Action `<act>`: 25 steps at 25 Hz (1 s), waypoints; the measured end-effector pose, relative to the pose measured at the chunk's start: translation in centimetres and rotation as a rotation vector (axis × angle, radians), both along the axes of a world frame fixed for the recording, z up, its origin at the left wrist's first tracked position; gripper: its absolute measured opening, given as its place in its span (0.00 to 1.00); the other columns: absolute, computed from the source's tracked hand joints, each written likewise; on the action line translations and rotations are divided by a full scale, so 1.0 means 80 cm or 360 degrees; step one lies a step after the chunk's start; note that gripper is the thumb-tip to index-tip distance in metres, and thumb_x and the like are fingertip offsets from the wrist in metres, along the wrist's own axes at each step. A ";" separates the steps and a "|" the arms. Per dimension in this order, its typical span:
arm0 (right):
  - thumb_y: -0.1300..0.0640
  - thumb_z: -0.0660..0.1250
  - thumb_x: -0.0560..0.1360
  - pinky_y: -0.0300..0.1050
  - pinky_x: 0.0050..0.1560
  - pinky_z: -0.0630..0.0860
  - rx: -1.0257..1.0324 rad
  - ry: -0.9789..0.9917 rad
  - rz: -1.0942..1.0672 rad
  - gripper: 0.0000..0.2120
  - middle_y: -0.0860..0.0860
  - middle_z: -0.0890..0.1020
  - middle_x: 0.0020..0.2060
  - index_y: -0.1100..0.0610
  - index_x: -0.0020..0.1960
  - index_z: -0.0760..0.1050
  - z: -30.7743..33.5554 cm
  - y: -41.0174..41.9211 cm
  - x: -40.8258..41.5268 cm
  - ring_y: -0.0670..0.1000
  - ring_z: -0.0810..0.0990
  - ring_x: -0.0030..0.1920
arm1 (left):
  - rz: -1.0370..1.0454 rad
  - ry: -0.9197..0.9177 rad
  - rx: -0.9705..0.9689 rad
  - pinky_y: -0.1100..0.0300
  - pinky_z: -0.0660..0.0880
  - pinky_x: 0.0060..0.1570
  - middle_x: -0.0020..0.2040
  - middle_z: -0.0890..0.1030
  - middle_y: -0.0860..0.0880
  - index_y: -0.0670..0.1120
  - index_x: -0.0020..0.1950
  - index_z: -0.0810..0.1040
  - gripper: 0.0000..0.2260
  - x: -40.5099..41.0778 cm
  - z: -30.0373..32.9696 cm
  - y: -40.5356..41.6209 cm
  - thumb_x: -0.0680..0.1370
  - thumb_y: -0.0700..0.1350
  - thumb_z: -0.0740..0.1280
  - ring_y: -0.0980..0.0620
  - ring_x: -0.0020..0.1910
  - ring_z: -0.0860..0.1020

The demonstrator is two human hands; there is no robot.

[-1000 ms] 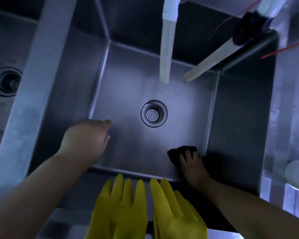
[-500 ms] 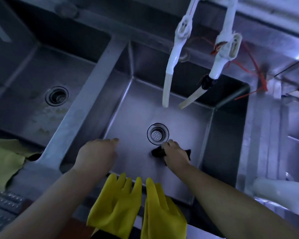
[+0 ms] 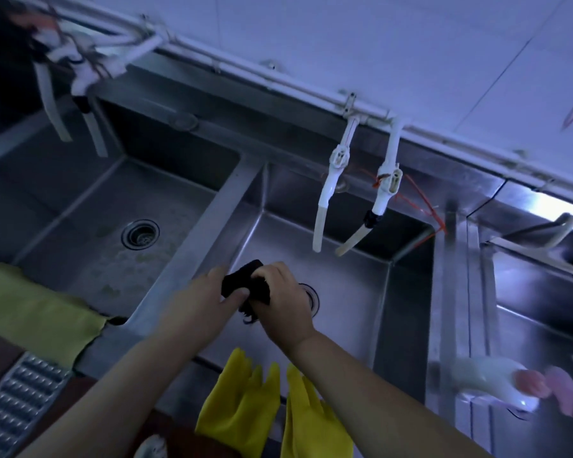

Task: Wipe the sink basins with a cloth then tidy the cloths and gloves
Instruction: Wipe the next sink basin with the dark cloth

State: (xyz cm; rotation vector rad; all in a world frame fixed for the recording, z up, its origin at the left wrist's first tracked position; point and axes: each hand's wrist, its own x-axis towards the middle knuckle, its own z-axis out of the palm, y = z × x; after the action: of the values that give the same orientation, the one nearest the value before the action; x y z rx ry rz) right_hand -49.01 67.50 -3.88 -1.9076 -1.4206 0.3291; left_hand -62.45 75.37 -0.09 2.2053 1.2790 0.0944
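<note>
Both hands hold a small black cloth [image 3: 245, 283] above the middle steel basin [image 3: 354, 292]. My left hand [image 3: 199, 302] pinches its left side and my right hand [image 3: 285, 302] grips its right side, hiding part of the drain [image 3: 312, 297]. A pair of yellow rubber gloves [image 3: 268, 404] hangs over the sink's front rim just below my wrists. A yellow-green cloth [image 3: 33, 312] lies draped over the front rim of the left basin [image 3: 119, 226].
Two white taps [image 3: 351, 196] hang over the back of the middle basin, with red string beside them. More taps [image 3: 76, 90] hang over the left basin. A white and pink glove [image 3: 510, 385] lies on the right. A metal grate [image 3: 17, 401] sits at lower left.
My right hand lifted the black cloth off the basin floor and my left hand came across to grip it too. The view tilted up and now shows the wall and left basin.
</note>
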 end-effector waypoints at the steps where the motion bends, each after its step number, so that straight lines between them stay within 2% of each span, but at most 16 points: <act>1: 0.56 0.68 0.69 0.49 0.36 0.74 0.0012 -0.0004 0.0016 0.08 0.49 0.74 0.46 0.54 0.48 0.74 0.008 0.006 -0.016 0.50 0.75 0.41 | 0.0037 -0.0059 -0.0041 0.55 0.73 0.45 0.57 0.79 0.49 0.51 0.64 0.70 0.20 -0.011 0.009 0.007 0.76 0.59 0.63 0.48 0.50 0.78; 3: 0.56 0.68 0.69 0.45 0.37 0.73 0.0018 -0.0054 0.0025 0.09 0.49 0.74 0.47 0.54 0.48 0.74 0.023 0.021 -0.051 0.50 0.75 0.42 | 0.0090 -0.0172 -0.0110 0.58 0.69 0.38 0.49 0.80 0.52 0.52 0.60 0.73 0.15 -0.042 0.026 0.024 0.75 0.56 0.65 0.52 0.44 0.76; 6: 0.57 0.71 0.68 0.36 0.35 0.67 0.0072 -0.0178 0.0030 0.10 0.50 0.76 0.46 0.55 0.48 0.75 0.044 0.054 -0.121 0.49 0.76 0.41 | 0.0124 -0.0272 -0.0160 0.62 0.65 0.30 0.36 0.77 0.57 0.54 0.47 0.75 0.05 -0.112 0.046 0.056 0.74 0.53 0.68 0.58 0.35 0.74; 8: 0.59 0.73 0.66 0.37 0.34 0.69 0.0153 -0.0215 0.0082 0.11 0.51 0.77 0.45 0.55 0.47 0.75 0.054 0.079 -0.170 0.48 0.76 0.41 | 0.0137 -0.0300 -0.0166 0.61 0.66 0.30 0.34 0.78 0.55 0.53 0.41 0.75 0.05 -0.162 0.056 0.077 0.74 0.51 0.69 0.58 0.34 0.75; 12: 0.58 0.73 0.66 0.42 0.32 0.73 0.0203 -0.0225 0.0168 0.13 0.52 0.78 0.47 0.55 0.49 0.74 0.075 0.142 -0.290 0.49 0.76 0.41 | 0.0234 -0.0425 -0.0138 0.57 0.70 0.33 0.33 0.79 0.53 0.53 0.37 0.75 0.07 -0.280 0.080 0.130 0.73 0.46 0.70 0.54 0.34 0.77; 15: 0.54 0.69 0.71 0.44 0.35 0.73 0.0175 -0.0163 0.0185 0.13 0.53 0.76 0.52 0.55 0.53 0.73 0.085 0.179 -0.358 0.52 0.76 0.44 | 0.0269 -0.0531 -0.0077 0.57 0.68 0.32 0.32 0.78 0.51 0.51 0.35 0.75 0.08 -0.343 0.093 0.166 0.72 0.43 0.70 0.53 0.33 0.76; 18: 0.53 0.68 0.72 0.46 0.43 0.74 0.0139 -0.0103 0.0250 0.17 0.52 0.72 0.58 0.55 0.59 0.70 0.097 0.197 -0.391 0.50 0.74 0.51 | 0.0268 -0.0617 -0.0056 0.57 0.69 0.33 0.36 0.77 0.49 0.50 0.37 0.74 0.07 -0.375 0.103 0.193 0.72 0.41 0.68 0.51 0.35 0.75; 22: 0.51 0.65 0.74 0.51 0.52 0.76 0.0048 -0.0027 0.0283 0.23 0.51 0.68 0.63 0.55 0.66 0.65 0.115 0.211 -0.396 0.51 0.73 0.57 | 0.0196 -0.0706 -0.0057 0.59 0.68 0.30 0.34 0.77 0.52 0.53 0.39 0.72 0.09 -0.385 0.114 0.220 0.73 0.40 0.67 0.54 0.34 0.76; 25: 0.53 0.63 0.76 0.48 0.58 0.74 0.0012 0.0053 0.0147 0.23 0.49 0.68 0.63 0.54 0.69 0.63 0.117 0.225 -0.382 0.48 0.71 0.59 | 0.0156 -0.0740 -0.0020 0.58 0.71 0.30 0.34 0.77 0.52 0.51 0.41 0.72 0.08 -0.374 0.116 0.238 0.74 0.38 0.66 0.54 0.33 0.76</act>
State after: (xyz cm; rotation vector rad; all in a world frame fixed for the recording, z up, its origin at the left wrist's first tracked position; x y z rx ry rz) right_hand -79.55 85.52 5.48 -1.8257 -1.4882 0.3968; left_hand -92.40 94.44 9.18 1.9520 1.1132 0.5980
